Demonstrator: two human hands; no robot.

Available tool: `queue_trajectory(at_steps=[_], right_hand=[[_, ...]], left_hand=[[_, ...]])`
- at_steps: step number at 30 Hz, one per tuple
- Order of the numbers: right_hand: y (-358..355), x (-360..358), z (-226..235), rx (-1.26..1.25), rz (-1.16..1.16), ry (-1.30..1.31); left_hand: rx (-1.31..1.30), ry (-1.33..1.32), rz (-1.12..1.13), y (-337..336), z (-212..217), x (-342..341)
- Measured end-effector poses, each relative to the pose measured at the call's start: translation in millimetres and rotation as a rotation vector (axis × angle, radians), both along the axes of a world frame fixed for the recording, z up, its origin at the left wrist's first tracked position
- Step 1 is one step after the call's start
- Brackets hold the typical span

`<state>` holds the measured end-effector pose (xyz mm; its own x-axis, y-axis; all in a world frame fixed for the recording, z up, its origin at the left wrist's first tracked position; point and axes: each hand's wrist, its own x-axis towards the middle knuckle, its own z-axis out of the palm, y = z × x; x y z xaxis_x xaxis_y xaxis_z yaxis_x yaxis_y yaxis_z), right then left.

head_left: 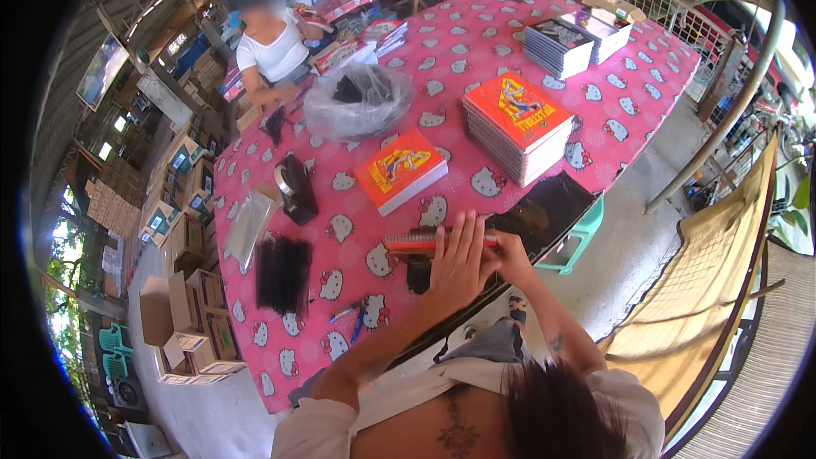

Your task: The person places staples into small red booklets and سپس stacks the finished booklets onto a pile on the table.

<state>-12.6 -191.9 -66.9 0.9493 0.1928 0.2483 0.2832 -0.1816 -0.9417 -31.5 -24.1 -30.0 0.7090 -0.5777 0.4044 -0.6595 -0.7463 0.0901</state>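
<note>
A thin red-edged notebook [408, 244] lies by the table's near edge, with a row of what look like binding coils along it. My left hand [459, 259] rests flat across it, fingers stretched out and pressed down. At its right end, my right hand [512, 257] is closed around the notebook's edge, some fingers hidden. Black sheet material [544, 208] extends beyond my right hand. Just ahead sits a short stack of orange-covered books [401, 168]. Farther right rises a taller stack of orange-covered notebooks [518, 123].
A black tape dispenser [295, 189], a bundle of black strands [284, 276], clear plastic sleeves [249, 229] and pens [358, 320] lie left. Beyond are a plastic bag [374, 110] and dark-covered book stacks [558, 47]. A co-worker [272, 47] is at the far left; a green stool [582, 234] stands right.
</note>
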Motion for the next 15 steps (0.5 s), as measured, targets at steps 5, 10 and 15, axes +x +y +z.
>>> queue_trajectory(at_steps=[5,10,15], right_hand=[[1.4,-2.5,11.0,0.004,-0.049,-0.086],[-12.7,-12.4,19.9,0.107,-0.128,-0.137],[-31.8,-7.0,37.2,-0.063,-0.049,-0.115]], left_hand=[[-0.09,-0.02,-0.059,8.1,-6.4,-28.2],[-0.235,-0.039,0.014,2.8,33.6,22.3],[-0.24,0.012,-0.122,7.8,25.4,33.6]])
